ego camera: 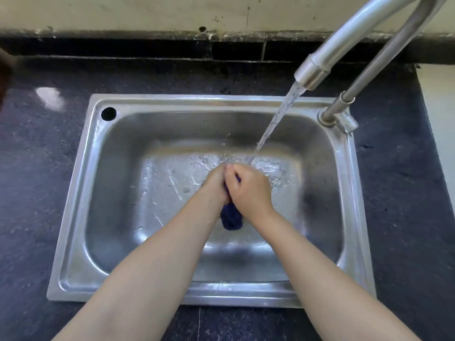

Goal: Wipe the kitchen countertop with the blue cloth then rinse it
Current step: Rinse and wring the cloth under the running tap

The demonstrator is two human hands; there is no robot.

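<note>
The blue cloth [231, 217] is bunched up between my two hands over the middle of the steel sink [73, 193]. Only its dark lower end hangs out below my palms; the rest is hidden. My left hand [215, 184] and my right hand [248, 187] press together around it, both closed on the cloth. A stream of water [275, 119] runs slantwise from the tap spout [311, 72] and lands at my fingertips. The sink floor around my hands is wet and splashed.
The dark speckled countertop [37, 156] surrounds the sink on all sides. The tap's base [337, 118] stands at the sink's right rear corner, its curved pipe arching overhead. A round hole [108, 113] sits in the left rear rim. A stained wall runs along the back.
</note>
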